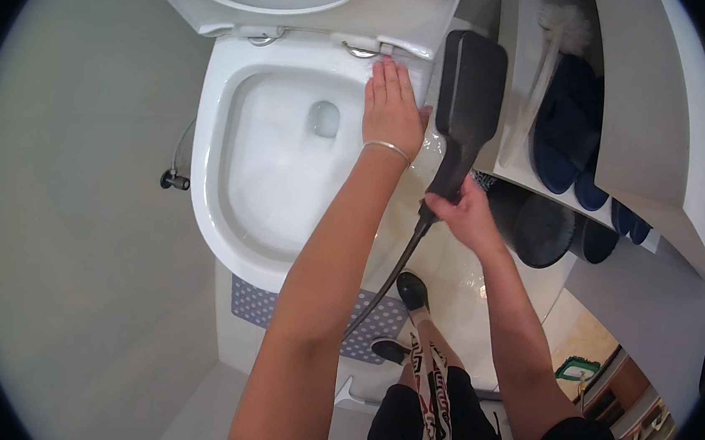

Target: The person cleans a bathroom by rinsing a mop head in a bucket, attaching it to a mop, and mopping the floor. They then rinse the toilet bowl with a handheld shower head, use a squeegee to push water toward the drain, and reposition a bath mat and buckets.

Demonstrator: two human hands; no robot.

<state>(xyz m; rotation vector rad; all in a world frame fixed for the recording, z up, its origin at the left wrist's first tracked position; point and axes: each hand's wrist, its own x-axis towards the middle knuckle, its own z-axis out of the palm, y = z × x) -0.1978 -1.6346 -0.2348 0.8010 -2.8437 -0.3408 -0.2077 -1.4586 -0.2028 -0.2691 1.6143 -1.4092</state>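
Observation:
My left hand (395, 107), with a thin bracelet at the wrist, lies flat on the back right part of the white toilet bowl's rim (209, 163). Its fingers point toward the seat hinge (362, 50), and nothing is seen in its grasp. In my right hand (469, 214) is the handle of a dark handheld shower head (472, 83), held upright beside the toilet. A dark hose (404, 259) runs down from that handle and passes behind my left forearm. Raised at the back is the toilet seat (402, 10). Water stands in the bowl's drain (325, 119).
On the right, a shelf unit (645, 107) holds a white toilet brush (548, 67) and dark blue slippers (565, 125). Grey slippers (543, 227) sit below. A dotted grey mat (374, 325) lies near my feet. A water valve (175, 180) projects from the left wall.

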